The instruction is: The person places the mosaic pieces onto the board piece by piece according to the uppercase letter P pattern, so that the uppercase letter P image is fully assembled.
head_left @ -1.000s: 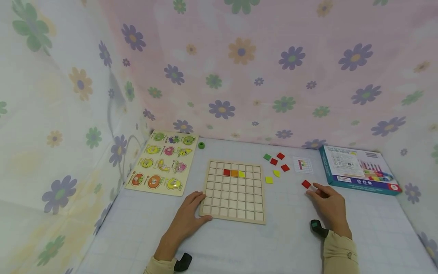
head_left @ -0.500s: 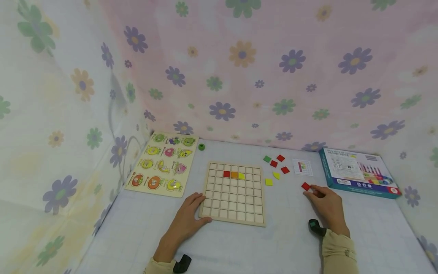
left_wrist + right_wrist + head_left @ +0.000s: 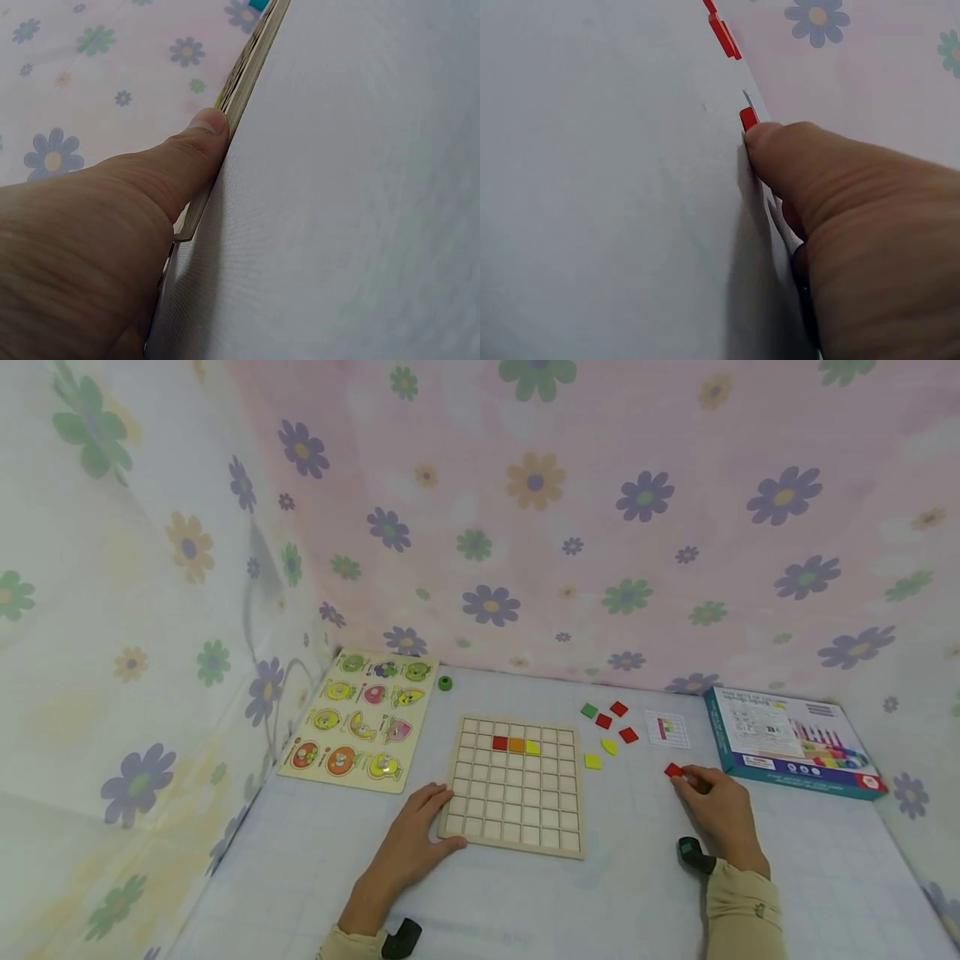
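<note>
Red tile (image 3: 673, 769) lies on the white table (image 3: 645, 893), right of the frame's centre, and the fingertips of my right hand (image 3: 717, 810) touch its near edge. In the right wrist view my thumb (image 3: 780, 150) presses against this tile (image 3: 748, 118); the fingers look curled, but I cannot tell if they pinch the tile or only push it. My left hand (image 3: 414, 837) rests flat on the table at the lower left corner of the wooden grid board (image 3: 517, 785), with relaxed fingers lying on its edge and the thumb (image 3: 196, 142) along the side of the board (image 3: 247, 67); it holds nothing. The board has a red, an orange and a yellow tile in its second row. Above and left of my right hand there are loose tiles (image 3: 609, 727): red, green and yellow ones, and just right of them a small pattern card (image 3: 667, 729). A game box (image 3: 787, 739) lies at the right, a fruit puzzle board (image 3: 360, 718) at the left.
</note>
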The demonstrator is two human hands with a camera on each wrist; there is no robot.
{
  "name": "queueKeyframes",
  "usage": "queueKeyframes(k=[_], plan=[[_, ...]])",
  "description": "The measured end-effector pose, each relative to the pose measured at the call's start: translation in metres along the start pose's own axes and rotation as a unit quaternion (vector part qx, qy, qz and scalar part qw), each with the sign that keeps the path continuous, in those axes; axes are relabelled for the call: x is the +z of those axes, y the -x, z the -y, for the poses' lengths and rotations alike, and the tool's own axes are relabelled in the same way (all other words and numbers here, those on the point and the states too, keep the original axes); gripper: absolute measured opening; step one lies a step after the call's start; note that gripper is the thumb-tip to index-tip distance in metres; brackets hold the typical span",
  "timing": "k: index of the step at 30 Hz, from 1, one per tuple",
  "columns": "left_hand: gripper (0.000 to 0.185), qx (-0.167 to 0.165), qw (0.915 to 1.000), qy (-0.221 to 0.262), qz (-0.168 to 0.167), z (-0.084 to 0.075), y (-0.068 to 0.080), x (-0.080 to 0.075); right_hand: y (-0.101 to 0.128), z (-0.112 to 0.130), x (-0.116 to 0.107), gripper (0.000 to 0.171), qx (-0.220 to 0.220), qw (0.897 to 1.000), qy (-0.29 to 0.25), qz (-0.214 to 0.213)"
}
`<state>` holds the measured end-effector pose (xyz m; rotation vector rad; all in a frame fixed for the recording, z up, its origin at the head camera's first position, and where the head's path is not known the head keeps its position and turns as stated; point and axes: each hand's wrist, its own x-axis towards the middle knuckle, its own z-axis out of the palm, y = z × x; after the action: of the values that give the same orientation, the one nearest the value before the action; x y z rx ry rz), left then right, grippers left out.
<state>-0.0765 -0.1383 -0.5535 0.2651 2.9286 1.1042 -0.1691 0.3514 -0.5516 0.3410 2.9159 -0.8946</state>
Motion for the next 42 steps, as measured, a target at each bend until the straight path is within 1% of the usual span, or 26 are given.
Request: queueKeyframes(k=[5,8,10,15,20,24,29,36,42], plan=[[0.077,0.0,1.0,0.002,0.001,0.0,0.0,0.0,0.0,0.003,-0.002,0.054,0.007,1.0,-0.001,0.016],[0.078,-0.002,1.0,-0.003,0.002,0.001,-0.001,0.0,-0.001,0.003,-0.003,0.055,0.005,1.0,-0.003,0.015],[0.079,-0.001,1.0,-0.005,0.002,0.001,-0.001,0.0,-0.001,0.002,-0.002,0.058,0.007,1.0,-0.004,0.011],[0.079,-0.002,1.0,0.003,0.008,0.0,-0.002,0.0,0.002,-0.004,-0.001,0.066,0.026,0.999,-0.024,-0.003],[0.079,-0.005,0.9999,0.001,0.009,-0.001,-0.001,0.0,0.005,-0.003,-0.002,0.068,0.033,0.998,-0.049,-0.01],[0.08,-0.001,1.0,-0.003,0.002,-0.001,-0.001,0.0,0.007,0.003,-0.003,0.068,0.042,0.997,-0.067,-0.008],[0.079,-0.006,1.0,0.002,0.004,-0.001,-0.002,-0.001,0.01,0.007,-0.002,0.069,0.049,0.995,-0.09,-0.001],[0.077,0.005,1.0,-0.007,0.002,0.0,-0.001,0.0,0.015,0.006,0.005,0.07,0.039,0.996,-0.076,0.001],[0.078,0.004,1.0,-0.002,0.004,0.001,-0.001,-0.001,0.012,0.019,0.016,0.066,0.004,0.996,-0.085,0.004]])
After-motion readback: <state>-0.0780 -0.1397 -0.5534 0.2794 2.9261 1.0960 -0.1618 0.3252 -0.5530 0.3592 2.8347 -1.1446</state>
